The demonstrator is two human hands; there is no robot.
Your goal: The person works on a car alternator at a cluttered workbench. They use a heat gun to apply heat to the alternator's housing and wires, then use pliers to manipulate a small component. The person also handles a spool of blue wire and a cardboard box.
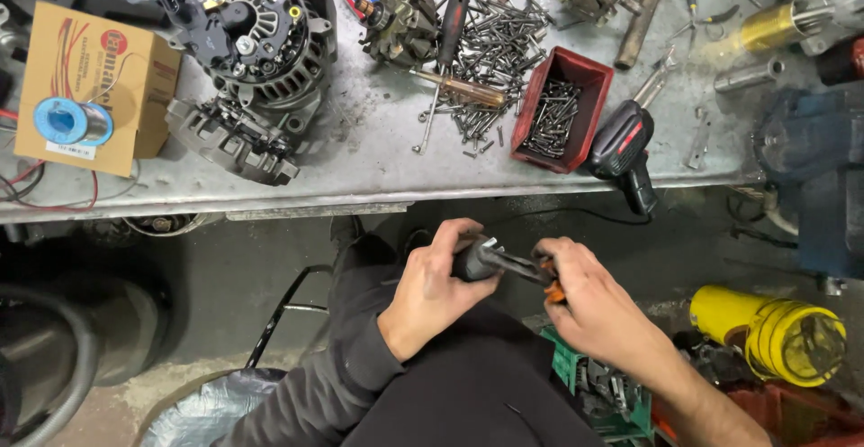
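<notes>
Left hand (432,289) clamped on dark tool handle (481,258), held over lap below tabletop (360,163). Right hand (589,307) fingers pinched on orange tip end (553,292). Tool likely stiff, light, rigid; handle looks like best place to grip.

Red bin (589,73) of bolts, alternator (256,28), cardboard box (85,82).

I see a dark, slim cylindrical tool (499,263) lying roughly level below the edge of the metal bench, above my lap. Its thicker black end sits to the left; a small orange piece (553,292) shows at its right end.
</notes>
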